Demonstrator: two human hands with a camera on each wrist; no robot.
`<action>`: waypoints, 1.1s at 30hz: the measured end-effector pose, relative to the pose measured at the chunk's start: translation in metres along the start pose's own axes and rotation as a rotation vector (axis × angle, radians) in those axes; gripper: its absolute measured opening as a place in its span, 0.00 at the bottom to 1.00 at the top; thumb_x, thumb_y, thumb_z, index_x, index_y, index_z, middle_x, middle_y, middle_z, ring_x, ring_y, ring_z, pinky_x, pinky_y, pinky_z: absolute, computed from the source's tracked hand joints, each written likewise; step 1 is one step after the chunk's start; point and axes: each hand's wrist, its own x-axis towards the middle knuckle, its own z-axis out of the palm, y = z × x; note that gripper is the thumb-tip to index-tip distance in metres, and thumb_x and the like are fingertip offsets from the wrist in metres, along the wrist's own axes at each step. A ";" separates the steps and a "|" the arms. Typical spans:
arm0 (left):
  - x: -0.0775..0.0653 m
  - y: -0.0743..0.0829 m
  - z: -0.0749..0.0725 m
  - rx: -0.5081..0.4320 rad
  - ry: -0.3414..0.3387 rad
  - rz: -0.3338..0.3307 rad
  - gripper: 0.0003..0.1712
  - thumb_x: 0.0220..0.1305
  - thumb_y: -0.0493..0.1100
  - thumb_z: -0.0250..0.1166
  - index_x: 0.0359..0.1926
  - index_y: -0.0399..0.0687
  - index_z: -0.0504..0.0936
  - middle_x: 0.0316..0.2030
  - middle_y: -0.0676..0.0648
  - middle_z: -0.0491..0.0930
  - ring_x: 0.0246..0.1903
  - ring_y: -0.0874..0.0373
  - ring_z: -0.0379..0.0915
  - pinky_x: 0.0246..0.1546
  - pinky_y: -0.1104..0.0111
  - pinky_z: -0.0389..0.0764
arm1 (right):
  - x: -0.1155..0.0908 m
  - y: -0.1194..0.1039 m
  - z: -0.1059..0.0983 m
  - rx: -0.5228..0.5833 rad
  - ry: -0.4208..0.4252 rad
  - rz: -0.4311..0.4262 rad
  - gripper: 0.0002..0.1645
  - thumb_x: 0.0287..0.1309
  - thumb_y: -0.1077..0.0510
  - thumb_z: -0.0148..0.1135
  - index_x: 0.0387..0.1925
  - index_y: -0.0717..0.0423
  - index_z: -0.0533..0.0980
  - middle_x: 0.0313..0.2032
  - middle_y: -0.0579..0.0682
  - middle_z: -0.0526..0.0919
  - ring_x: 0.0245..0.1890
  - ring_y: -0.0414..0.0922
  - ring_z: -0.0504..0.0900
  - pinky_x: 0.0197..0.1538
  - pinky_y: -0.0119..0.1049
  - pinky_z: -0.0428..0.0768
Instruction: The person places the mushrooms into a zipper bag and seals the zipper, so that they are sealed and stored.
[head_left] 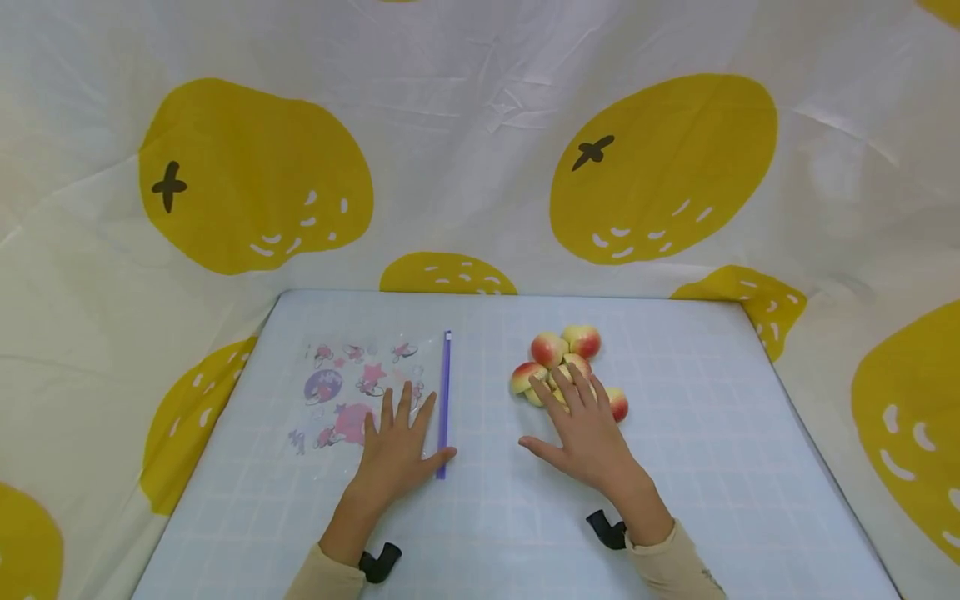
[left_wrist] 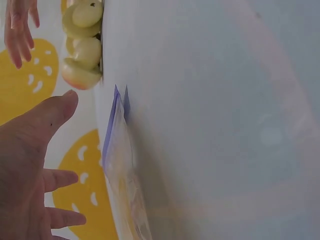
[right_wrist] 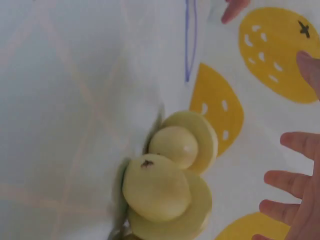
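A clear zip bag (head_left: 350, 423) with pink and purple cartoon prints lies flat at the left of the table. Its purple slider strip (head_left: 445, 392) runs along the right edge. My left hand (head_left: 397, 450), fingers spread, hovers over the bag's lower right; the left wrist view shows a gap between that hand (left_wrist: 25, 155) and the bag (left_wrist: 117, 165). Several red-and-yellow, apple-like fruits (head_left: 528, 377) sit in a cluster to the right. Above them my right hand (head_left: 588, 442) spreads its fingers, hiding some; in its wrist view they (right_wrist: 155, 187) stand apart from it.
A pale checked cloth covers the table (head_left: 712, 467). Behind and at both sides hangs a white curtain (head_left: 457, 167) with large yellow fruit prints. A black curved piece (head_left: 381, 562) is at the left wrist, another (head_left: 606, 530) at the right.
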 end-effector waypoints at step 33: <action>0.005 -0.005 0.010 -0.045 -0.078 0.006 0.53 0.61 0.72 0.62 0.76 0.47 0.61 0.74 0.34 0.54 0.70 0.29 0.50 0.56 0.26 0.56 | 0.045 -0.057 0.059 -0.151 -0.443 -0.240 0.31 0.72 0.49 0.54 0.74 0.33 0.64 0.69 0.58 0.67 0.67 0.61 0.67 0.63 0.54 0.69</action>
